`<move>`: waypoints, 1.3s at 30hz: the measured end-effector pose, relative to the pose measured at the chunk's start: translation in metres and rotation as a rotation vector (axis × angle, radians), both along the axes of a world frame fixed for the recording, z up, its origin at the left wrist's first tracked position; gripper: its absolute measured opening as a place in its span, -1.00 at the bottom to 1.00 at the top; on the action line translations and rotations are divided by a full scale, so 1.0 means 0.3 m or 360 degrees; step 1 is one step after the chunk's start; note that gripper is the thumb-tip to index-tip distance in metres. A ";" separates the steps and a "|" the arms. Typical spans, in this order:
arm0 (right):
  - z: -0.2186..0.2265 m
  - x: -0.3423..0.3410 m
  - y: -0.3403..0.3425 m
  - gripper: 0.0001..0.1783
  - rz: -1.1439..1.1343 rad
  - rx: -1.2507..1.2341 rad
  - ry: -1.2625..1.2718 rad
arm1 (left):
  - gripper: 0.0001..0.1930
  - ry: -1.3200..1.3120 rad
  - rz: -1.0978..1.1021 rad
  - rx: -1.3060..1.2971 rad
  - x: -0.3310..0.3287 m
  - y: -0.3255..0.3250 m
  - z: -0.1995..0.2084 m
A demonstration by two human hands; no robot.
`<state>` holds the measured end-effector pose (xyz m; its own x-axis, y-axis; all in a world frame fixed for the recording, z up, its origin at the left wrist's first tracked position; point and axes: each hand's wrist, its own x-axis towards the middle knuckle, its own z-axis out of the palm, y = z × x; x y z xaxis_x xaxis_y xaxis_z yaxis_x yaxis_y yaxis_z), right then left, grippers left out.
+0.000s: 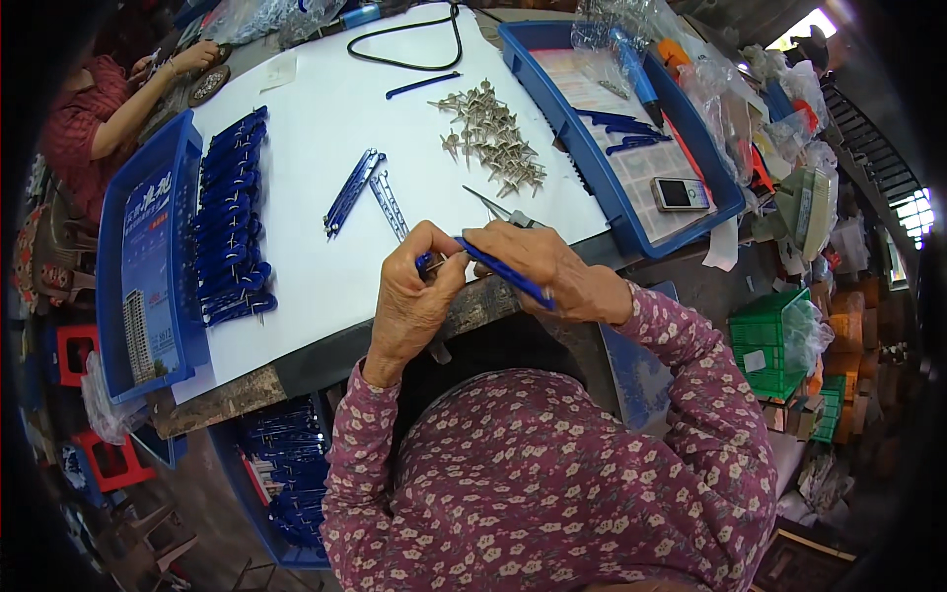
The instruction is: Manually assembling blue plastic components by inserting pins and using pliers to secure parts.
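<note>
Above the near edge of the white-topped table, my two hands meet over a slim blue plastic strip (pixel 521 284). My right hand (pixel 543 259) is closed around the strip, which slants down to the right. My left hand (pixel 414 296) pinches at the strip's left end, with a small metal pin and a blue bit (pixel 428 263) at its fingers; how they join is hidden. Just beyond my right hand lies a pointed metal tool (pixel 488 204). Blue strips (pixel 352 197) and a pale slotted strip (pixel 390 205) lie beyond my left hand. Farther off is a pile of metal pins (pixel 491 133).
Stacked blue strips (pixel 232 217) line the table's left, beside a blue tray (pixel 185 257). At right, another blue tray (pixel 631 222) holds a phone (pixel 681 194) and more strips. A lower bin (pixel 229 464) stands below the table edge. A co-worker's arm (pixel 133 113) shows far left.
</note>
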<state>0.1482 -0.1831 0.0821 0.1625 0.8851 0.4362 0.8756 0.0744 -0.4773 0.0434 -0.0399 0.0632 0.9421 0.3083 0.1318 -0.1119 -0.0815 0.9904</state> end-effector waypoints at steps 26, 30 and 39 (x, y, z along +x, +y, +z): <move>-0.001 0.018 0.085 -0.65 -0.0391 -0.0075 0.1040 | -0.92 -0.0255 0.0121 0.0254 0.020 0.001 0.001; 0.025 -0.013 0.099 -0.68 -0.0265 -0.0113 0.1391 | -0.93 -0.0217 0.0136 0.0188 0.009 0.005 0.010; 0.043 -0.013 0.090 -0.56 -0.0031 -0.0229 0.1676 | -0.95 -0.0148 0.0365 0.0028 -0.007 0.031 0.021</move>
<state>0.1444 -0.1561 0.0951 0.4118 0.9104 -0.0412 0.0165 -0.0527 -0.9985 0.0414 -0.0306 0.0695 0.8313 0.5094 0.2222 -0.1794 -0.1323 0.9748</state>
